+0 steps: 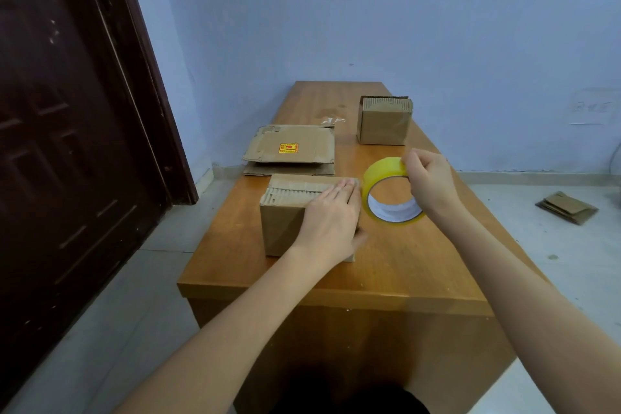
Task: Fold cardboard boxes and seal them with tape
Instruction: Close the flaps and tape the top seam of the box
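A folded cardboard box [285, 215] stands on the wooden table [403, 262], near its front left. My left hand [331, 215] lies flat on the box's right top edge, fingers straight and pressing down, thumb against the right side. Just right of the box, my right hand [428, 178] grips a yellow tape roll [386, 191] held upright above the table, close to the box's corner. Whether a strip runs from the roll to the box is not clear.
A stack of flat cardboard sheets [290, 148] with a yellow-red label lies behind the box. A second assembled box [384, 121] stands farther back right. More flat cardboard [567, 208] lies on the floor at right. A dark door [67, 111] is at left.
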`<action>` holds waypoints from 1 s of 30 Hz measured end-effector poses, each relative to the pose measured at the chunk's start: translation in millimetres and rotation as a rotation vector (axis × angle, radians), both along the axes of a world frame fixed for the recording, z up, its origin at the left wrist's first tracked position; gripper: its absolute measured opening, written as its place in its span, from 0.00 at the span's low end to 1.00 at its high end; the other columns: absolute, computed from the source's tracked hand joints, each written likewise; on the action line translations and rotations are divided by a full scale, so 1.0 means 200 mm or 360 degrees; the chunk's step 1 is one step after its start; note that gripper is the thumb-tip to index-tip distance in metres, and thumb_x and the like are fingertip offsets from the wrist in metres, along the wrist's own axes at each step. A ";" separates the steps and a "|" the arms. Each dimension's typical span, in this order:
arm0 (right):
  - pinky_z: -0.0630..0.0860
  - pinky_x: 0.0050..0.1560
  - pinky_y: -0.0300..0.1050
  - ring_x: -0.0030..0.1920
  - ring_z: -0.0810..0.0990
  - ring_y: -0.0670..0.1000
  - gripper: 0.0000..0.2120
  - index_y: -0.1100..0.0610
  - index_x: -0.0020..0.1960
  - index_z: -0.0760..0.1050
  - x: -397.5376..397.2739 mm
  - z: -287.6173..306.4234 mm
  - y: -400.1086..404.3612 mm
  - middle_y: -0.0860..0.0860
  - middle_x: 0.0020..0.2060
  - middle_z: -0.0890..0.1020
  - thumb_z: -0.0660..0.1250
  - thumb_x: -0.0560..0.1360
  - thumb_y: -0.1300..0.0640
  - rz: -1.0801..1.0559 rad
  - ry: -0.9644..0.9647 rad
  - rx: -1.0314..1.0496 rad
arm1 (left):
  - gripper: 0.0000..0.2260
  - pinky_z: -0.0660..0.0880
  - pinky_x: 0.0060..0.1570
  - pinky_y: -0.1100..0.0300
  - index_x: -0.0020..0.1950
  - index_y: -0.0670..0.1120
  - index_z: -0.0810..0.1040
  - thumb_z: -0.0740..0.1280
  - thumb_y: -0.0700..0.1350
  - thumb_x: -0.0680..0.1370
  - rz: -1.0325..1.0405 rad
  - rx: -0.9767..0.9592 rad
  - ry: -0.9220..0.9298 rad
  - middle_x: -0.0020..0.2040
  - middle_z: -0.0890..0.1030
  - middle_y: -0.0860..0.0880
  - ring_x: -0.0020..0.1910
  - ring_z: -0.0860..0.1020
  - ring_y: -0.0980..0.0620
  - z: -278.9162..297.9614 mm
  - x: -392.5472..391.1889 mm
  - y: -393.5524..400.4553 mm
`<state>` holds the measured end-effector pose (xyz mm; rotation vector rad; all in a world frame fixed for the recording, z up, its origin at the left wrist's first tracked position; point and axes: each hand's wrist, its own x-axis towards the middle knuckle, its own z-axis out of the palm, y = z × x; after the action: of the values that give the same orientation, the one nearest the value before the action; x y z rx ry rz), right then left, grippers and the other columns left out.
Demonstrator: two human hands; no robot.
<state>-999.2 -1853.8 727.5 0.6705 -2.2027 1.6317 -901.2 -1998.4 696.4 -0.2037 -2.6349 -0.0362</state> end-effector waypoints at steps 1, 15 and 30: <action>0.54 0.28 0.38 0.26 0.56 0.44 0.14 0.54 0.29 0.55 0.00 0.00 0.00 0.44 0.22 0.57 0.55 0.71 0.57 -0.0001 0.0011 0.0018 | 0.35 0.69 0.63 0.54 0.65 0.35 0.74 0.78 0.50 0.64 0.0007 0.0003 0.0000 0.63 0.77 0.39 0.63 0.76 0.43 0.00 0.00 0.00; 0.53 0.33 0.43 0.28 0.56 0.45 0.13 0.53 0.28 0.54 0.00 -0.06 0.11 0.44 0.22 0.57 0.56 0.68 0.55 -0.0013 -0.0045 0.0216 | 0.34 0.53 0.73 0.57 0.77 0.43 0.55 0.65 0.50 0.76 -0.0023 -0.0046 -0.0038 0.75 0.61 0.40 0.75 0.59 0.45 0.01 -0.01 0.00; 0.57 0.31 0.45 0.26 0.59 0.48 0.17 0.50 0.25 0.59 0.02 -0.14 0.22 0.46 0.21 0.60 0.60 0.71 0.54 -0.0001 0.0131 0.0793 | 0.32 0.52 0.72 0.61 0.78 0.46 0.52 0.61 0.54 0.78 -0.0022 0.0014 -0.0007 0.77 0.57 0.49 0.76 0.55 0.54 0.02 0.00 -0.05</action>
<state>-996.2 -1809.6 700.2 0.8413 -2.5618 1.0273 -902.0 -2007.9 700.9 -0.2188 -2.6372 -0.0527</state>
